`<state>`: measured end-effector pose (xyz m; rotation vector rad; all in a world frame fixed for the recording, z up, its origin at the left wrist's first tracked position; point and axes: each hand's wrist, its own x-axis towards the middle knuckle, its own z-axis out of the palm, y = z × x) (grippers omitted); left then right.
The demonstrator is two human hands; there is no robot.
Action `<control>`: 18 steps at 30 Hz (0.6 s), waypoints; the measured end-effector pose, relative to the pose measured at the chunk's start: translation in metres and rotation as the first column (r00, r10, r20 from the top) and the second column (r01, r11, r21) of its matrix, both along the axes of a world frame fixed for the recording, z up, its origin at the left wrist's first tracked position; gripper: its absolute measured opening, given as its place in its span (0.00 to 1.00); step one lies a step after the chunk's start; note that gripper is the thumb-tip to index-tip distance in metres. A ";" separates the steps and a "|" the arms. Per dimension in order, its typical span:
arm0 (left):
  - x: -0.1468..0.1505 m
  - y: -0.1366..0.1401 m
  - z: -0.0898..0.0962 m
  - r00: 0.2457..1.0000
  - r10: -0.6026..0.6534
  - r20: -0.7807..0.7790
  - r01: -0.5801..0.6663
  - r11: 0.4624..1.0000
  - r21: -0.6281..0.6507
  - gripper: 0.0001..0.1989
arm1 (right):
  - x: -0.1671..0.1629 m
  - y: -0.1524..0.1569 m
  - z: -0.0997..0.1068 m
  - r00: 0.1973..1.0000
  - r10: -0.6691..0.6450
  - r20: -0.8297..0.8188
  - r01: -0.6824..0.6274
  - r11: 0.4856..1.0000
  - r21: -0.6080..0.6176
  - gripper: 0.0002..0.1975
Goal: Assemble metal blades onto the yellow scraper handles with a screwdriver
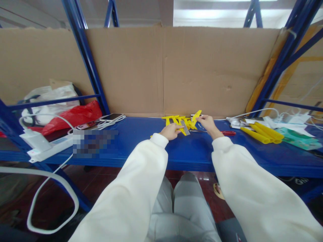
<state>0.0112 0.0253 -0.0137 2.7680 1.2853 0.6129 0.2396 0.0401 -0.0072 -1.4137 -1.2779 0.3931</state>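
My left hand (172,131) is closed around a yellow piece with a flat grey plate (185,128) at its far side, low over the blue shelf. In my right hand (206,123), the fingers pinch a flat, angular yellow plastic piece (196,116), tilted upward. Between and behind the hands lie several similar yellow plastic pieces (168,119) in a loose row; their exact kind is too small to tell. Just right of my right wrist is a red-handled tool (228,133), its thin shaft partly hidden by the hand.
The blue shelf (136,141) has a cardboard back wall (126,74). At left are a white power strip (50,148), a phone (112,116) with cables, and a red bag (73,117). Yellow tubes (262,132) and a green packet (297,137) lie at right. Blue posts (85,57) stand at both sides.
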 end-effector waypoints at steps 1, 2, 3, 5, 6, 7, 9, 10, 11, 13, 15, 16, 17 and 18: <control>0.000 0.001 0.000 1.000 -0.002 -0.001 0.002 1.000 0.005 0.22 | -0.002 -0.002 0.001 1.000 0.021 -0.019 -0.021 1.000 -0.011 0.08; 0.000 0.002 -0.001 1.000 -0.001 -0.001 0.001 1.000 0.007 0.21 | -0.004 -0.003 0.003 0.998 0.047 -0.033 -0.047 0.999 -0.026 0.09; 0.000 0.002 -0.001 1.000 0.000 0.000 0.000 1.000 0.006 0.21 | -0.006 -0.005 0.004 0.996 0.078 -0.040 -0.080 0.996 -0.045 0.10; 0.000 0.002 -0.001 1.000 0.001 0.006 -0.001 1.000 -0.001 0.21 | -0.011 -0.009 0.005 0.987 0.159 -0.030 -0.161 0.982 -0.095 0.13; 0.000 0.003 -0.001 1.000 -0.001 0.008 0.001 1.000 -0.005 0.20 | -0.014 -0.010 0.004 0.979 0.202 -0.015 -0.202 0.972 -0.118 0.15; 0.001 0.003 -0.001 1.000 -0.004 0.008 0.004 1.000 -0.008 0.20 | -0.016 -0.011 0.003 0.970 0.243 0.005 -0.240 0.961 -0.137 0.17; 0.001 0.003 -0.001 1.000 -0.010 0.003 0.010 1.000 -0.004 0.20 | -0.021 -0.012 0.000 0.947 0.317 0.047 -0.306 0.937 -0.169 0.18; 0.001 0.003 -0.001 1.000 -0.012 -0.001 0.012 1.000 -0.001 0.20 | -0.023 -0.012 -0.003 0.936 0.347 0.064 -0.331 0.926 -0.180 0.18; 0.001 0.003 0.000 1.000 -0.014 -0.007 0.014 1.000 0.003 0.20 | -0.025 -0.011 -0.005 0.926 0.371 0.076 -0.352 0.917 -0.190 0.18; 0.001 0.003 0.000 1.000 -0.015 -0.020 0.015 1.000 0.006 0.20 | -0.028 -0.009 -0.009 0.913 0.399 0.082 -0.376 0.904 -0.202 0.17; 0.002 0.002 0.001 1.000 -0.013 -0.024 0.013 1.000 0.003 0.20 | -0.030 -0.007 -0.011 0.912 0.401 0.084 -0.378 0.903 -0.204 0.17; 0.002 0.002 0.001 1.000 -0.014 -0.022 0.014 1.000 0.001 0.19 | -0.031 -0.006 -0.011 0.913 0.399 0.086 -0.376 0.904 -0.205 0.17; 0.002 0.003 0.000 1.000 -0.014 -0.019 0.014 1.000 -0.001 0.19 | -0.031 -0.006 -0.012 0.914 0.396 0.085 -0.373 0.905 -0.205 0.17; 0.002 0.003 0.000 1.000 -0.015 -0.015 0.015 1.000 -0.001 0.19 | -0.032 -0.005 -0.012 0.916 0.392 0.078 -0.370 0.906 -0.207 0.16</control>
